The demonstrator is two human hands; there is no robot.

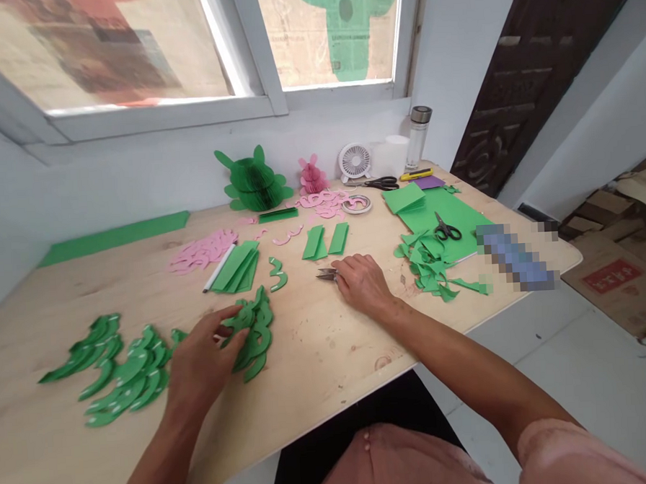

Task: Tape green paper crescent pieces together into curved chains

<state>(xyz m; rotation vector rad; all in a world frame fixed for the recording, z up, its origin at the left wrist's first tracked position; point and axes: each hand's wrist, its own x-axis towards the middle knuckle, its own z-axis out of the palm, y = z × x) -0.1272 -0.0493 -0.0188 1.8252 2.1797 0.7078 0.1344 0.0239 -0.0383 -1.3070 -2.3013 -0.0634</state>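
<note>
My left hand (202, 360) curls its thumb and fingers around part of a pile of curved green paper cutouts (260, 339) at the table's front. Two more heaps of scalloped green cutouts (132, 371) lie left of it, with whitish spots on some pieces. My right hand (364, 282) rests on the wood, closed around small scissors (326, 274); the metal blades point left and the grips are hidden under the fingers. Between the hands is a single wavy green cutout (278, 275). Folded green paper strips (314, 244) sit just beyond my right hand.
Behind are pink cutouts (204, 250), a green honeycomb paper figure (255, 179), a pink one (312, 176), a tape roll (356, 205) and a small fan (354, 161). Black scissors (446, 227) lie on green paper at right, near green scraps (427, 265). A glass bottle (418, 137) stands behind.
</note>
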